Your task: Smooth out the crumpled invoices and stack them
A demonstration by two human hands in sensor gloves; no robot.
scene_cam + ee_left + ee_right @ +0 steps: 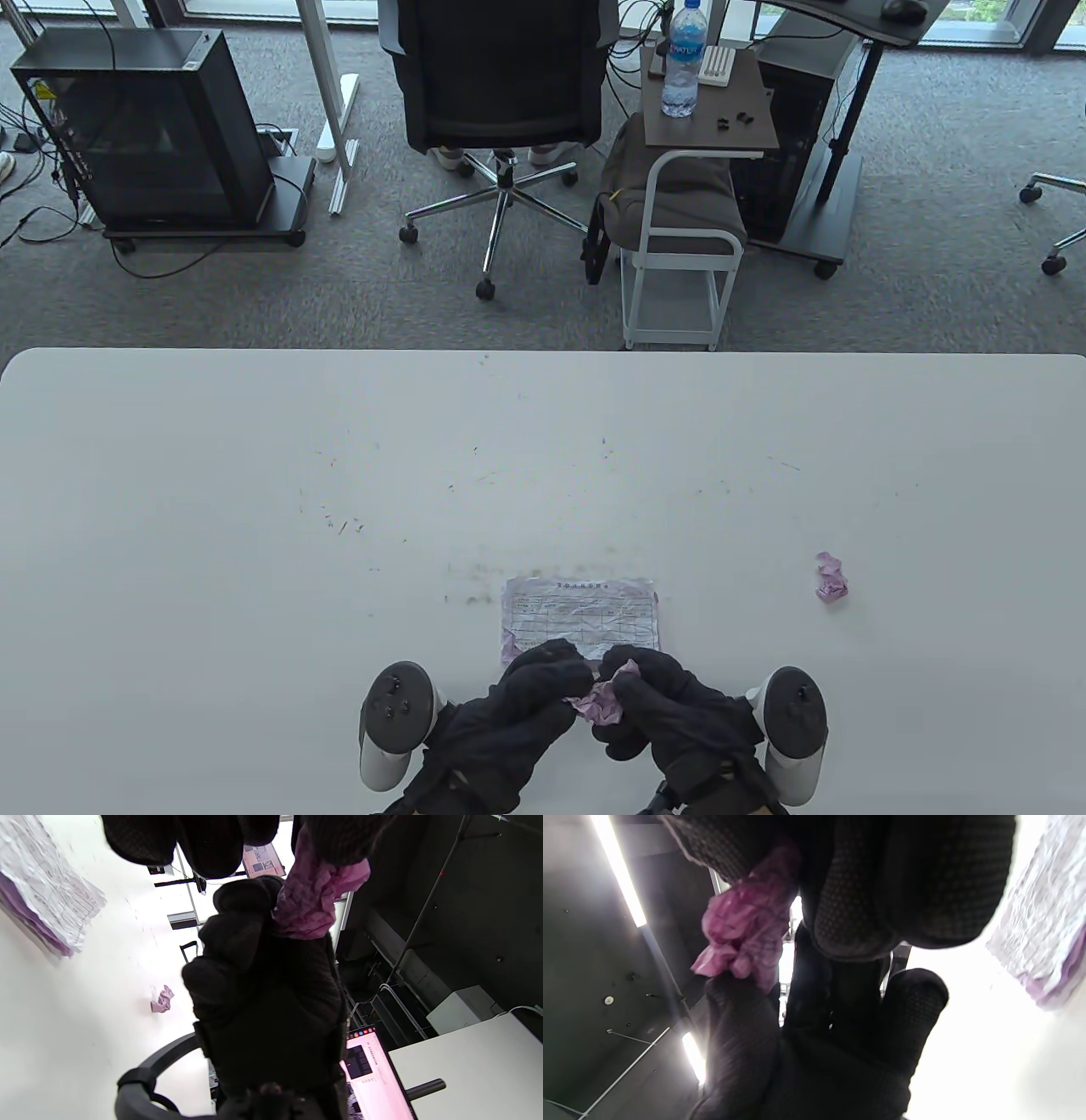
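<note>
A crumpled pink invoice (601, 701) is held above the table's near edge between both hands. My left hand (528, 698) pinches its left side and my right hand (652, 692) pinches its right side. The wad also shows in the left wrist view (312, 899) and the right wrist view (746, 925). A flattened stack of invoices (580, 616), white sheet on top of pink ones, lies just beyond the hands; it also shows in the left wrist view (46, 891) and the right wrist view (1043, 925). Another crumpled pink invoice (831, 578) lies to the right, also in the left wrist view (161, 999).
The white table (254, 509) is scuffed with small marks around its middle. Beyond its far edge stand an office chair (501, 93), a small side table with a water bottle (684, 59) and a black cabinet (144, 127).
</note>
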